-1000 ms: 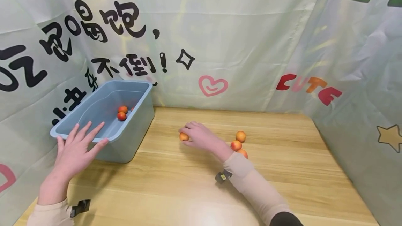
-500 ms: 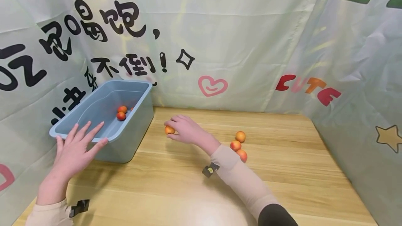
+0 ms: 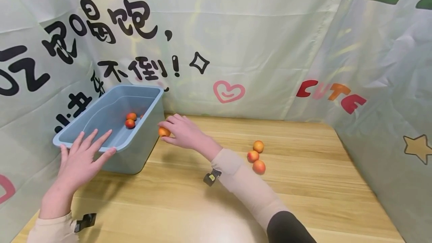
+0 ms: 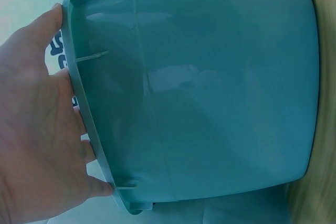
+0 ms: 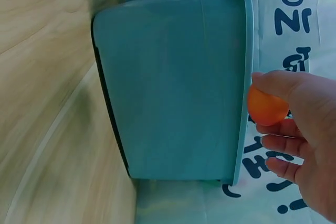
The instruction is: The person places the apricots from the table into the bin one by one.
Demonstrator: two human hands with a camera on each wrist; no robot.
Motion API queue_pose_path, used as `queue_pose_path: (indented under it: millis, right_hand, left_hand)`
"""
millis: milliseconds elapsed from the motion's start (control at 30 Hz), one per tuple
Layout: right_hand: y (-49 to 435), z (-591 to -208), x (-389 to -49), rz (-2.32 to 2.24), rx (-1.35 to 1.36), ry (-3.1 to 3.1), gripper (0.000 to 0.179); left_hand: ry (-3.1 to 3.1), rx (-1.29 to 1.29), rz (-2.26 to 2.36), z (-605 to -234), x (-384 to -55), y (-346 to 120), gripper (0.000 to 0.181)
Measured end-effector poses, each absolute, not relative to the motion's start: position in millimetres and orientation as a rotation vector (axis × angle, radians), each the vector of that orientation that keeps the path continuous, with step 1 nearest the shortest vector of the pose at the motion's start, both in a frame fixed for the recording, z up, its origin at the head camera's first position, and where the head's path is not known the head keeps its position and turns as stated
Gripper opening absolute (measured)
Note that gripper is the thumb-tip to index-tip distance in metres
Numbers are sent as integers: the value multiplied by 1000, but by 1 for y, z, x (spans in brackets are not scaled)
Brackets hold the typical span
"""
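Observation:
A blue plastic bin stands at the left of the table. On its near rim rests my left hand, fingers spread and straight; the left wrist view shows the fingertips touching the rim. My right hand pinches an orange apricot between thumb and fingers, raised beside the bin's right wall. Inside the bin lie an orange-red apricot and a redder one, with part of another by the wall. Right of my right hand, three apricots sit close together on the table, the middle one red and orange.
The wooden table reaches back to a pale printed curtain, which also hangs along the left and right sides. The bin stands close against the curtain at the left.
My right hand has carried the apricot left and upward, from above the table's middle to the bin's right side. My left hand has stayed on the rim.

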State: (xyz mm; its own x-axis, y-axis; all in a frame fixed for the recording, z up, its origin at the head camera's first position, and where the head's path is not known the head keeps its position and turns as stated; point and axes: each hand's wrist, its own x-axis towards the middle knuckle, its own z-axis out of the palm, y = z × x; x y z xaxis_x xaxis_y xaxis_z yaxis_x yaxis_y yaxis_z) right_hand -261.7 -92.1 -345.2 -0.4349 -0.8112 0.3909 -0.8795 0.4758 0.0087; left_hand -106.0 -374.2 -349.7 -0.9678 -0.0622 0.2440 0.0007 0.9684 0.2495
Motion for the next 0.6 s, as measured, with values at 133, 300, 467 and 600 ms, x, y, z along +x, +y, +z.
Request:
queue_pose_path:
  millis: [133,300,467,600]
  right_hand:
    - [-104,-340,-260,290,1405,-2370,45]
    - [-118,-333,-257,299,1366,-2322,47]
    - [-135,-330,-256,320,1334,-2243,48]
    - [-149,-328,-255,394,1324,-2268,49]
  left_hand:
    - [-2862,43,-363,-349,-105,-375,65]
    - [-2864,44,-360,-350,-106,-375,65]
    - [-2864,44,-359,-349,-106,-374,65]
    - [-2866,44,-355,-348,-105,-373,65]
